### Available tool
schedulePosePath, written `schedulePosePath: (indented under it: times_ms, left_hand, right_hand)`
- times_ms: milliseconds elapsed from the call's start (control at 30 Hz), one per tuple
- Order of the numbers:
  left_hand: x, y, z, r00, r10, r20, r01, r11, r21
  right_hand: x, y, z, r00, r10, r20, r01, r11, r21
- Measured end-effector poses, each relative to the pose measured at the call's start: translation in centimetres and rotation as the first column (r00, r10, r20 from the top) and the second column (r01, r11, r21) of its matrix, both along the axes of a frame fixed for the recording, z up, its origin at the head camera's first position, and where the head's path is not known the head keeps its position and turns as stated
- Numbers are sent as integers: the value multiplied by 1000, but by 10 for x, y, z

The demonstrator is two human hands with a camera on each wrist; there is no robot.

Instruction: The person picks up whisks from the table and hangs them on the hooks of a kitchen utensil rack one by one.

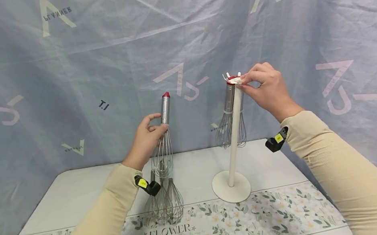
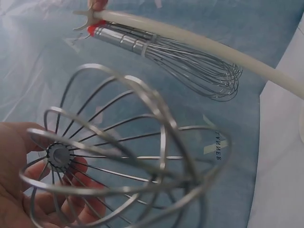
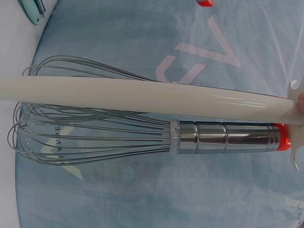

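Observation:
My left hand grips a balloon whisk by its steel handle, the red cap up and the wire loops down. In the left wrist view the loops of this whisk point toward the camera. My right hand pinches the hooked top of a white stand, whose pole leans a little. From its hooks hang whisks with red caps, and one hanging whisk shows its ringed steel handle. The pole partly covers another hanging whisk behind it.
Several more whisks are on the table below my left hand, partly overlapping. The round white base of the stand is on the table at the edge of a floral strip. A grey-blue curtain hangs behind the table.

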State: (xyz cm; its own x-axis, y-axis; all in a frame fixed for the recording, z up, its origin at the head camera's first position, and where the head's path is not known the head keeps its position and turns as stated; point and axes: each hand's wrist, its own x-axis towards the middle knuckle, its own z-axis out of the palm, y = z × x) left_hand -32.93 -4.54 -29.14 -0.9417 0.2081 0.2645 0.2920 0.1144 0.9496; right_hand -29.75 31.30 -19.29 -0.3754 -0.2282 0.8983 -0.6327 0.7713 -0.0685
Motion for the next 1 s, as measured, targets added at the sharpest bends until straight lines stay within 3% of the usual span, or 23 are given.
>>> schedulePosePath:
  times_ms: [533,800,1000]
  left_hand:
    - [3,35,33,985,-93,-146,82,993,-84]
    - [1,48,45,964,-109,-242,69,983,-167]
    - [1,56,54,936,-129,-327,36,960,-277]
  right_hand:
    - [0,2,-1,1000,3,-13,-3,1000,20]
    - [-1,1,-1,1000,-6,-1,6,1000,14]
    - [-1,1,-1,1000,4,-15,-4,1000,15]
